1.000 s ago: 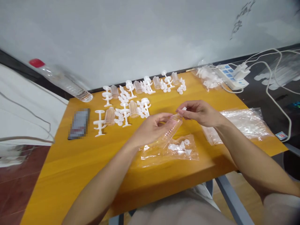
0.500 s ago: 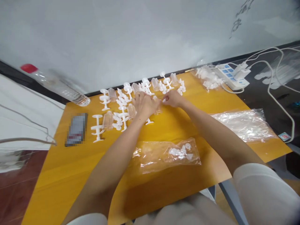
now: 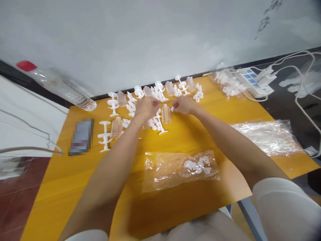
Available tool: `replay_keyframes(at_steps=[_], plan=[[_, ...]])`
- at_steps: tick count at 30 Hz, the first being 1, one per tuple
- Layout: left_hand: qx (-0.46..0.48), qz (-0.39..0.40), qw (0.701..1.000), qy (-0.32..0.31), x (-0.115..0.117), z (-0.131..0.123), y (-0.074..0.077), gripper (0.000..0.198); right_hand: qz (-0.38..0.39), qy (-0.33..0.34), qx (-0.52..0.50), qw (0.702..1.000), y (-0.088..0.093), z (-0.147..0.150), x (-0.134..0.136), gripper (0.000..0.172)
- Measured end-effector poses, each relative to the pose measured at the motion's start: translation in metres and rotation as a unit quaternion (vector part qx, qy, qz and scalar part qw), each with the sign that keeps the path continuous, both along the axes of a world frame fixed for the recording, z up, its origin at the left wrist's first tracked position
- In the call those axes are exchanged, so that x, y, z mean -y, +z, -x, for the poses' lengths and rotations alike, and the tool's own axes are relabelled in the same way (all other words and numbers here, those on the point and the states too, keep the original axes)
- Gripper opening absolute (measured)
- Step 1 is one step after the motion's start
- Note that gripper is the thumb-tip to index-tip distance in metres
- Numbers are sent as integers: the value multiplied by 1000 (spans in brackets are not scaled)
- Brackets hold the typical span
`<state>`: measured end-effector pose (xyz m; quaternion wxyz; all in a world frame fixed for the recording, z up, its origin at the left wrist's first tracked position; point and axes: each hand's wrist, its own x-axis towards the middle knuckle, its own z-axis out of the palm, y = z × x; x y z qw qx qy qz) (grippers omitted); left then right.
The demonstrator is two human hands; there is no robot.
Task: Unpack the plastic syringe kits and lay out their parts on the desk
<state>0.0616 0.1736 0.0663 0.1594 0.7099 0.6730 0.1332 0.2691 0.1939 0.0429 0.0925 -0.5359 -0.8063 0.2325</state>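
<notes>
Both my arms reach across the yellow table (image 3: 75, 174) to the rows of small plastic parts. My left hand (image 3: 146, 107) rests with curled fingers among the white spool-shaped pieces (image 3: 160, 125), its fingertips hidden. My right hand (image 3: 182, 105) is closed, pinching a tiny white piece at its fingertips. Between the two hands a clear ribbed vial (image 3: 166, 114) stands upright on the table, touching neither hand. Another clear vial (image 3: 116, 127) stands to the left beside a white spool (image 3: 105, 135).
A clear plastic bag (image 3: 179, 169) with several white parts lies near me. A second bag (image 3: 265, 135) lies right. A phone (image 3: 81, 136) and water bottle (image 3: 62, 87) sit left; a power strip (image 3: 258, 83) with cables and a bag of white parts (image 3: 229, 83) sit at the back right.
My hands carried the clear vial from above the near bag out to the rows of parts. The vial now stands on the table, released by my left hand.
</notes>
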Motion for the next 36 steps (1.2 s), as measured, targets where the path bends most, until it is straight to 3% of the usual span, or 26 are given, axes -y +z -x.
replay_keyframes(at_steps=[3, 7, 10, 18, 26, 36], plan=[[31, -11, 999, 4, -1, -2, -1, 28, -7, -14, 24, 1000, 4, 5, 1, 13], [70, 11, 996, -59, 1, 13, 4, 39, 11, -18, 15, 1000, 4, 6, 2, 23], [48, 36, 995, -83, 0, 21, 9, 46, 7, -24, 17, 1000, 4, 5, 3, 28], [9, 16, 997, -81, -5, 5, 8, 46, -20, -7, 43, 999, 3, 5, 6, 13], [-23, 69, 990, -121, -17, 17, 8, 52, -28, 0, 45, 999, 7, 3, 10, 14], [0, 39, 993, -115, -27, 9, 1, 45, -21, 5, 54, 998, 6, 8, 3, 14]])
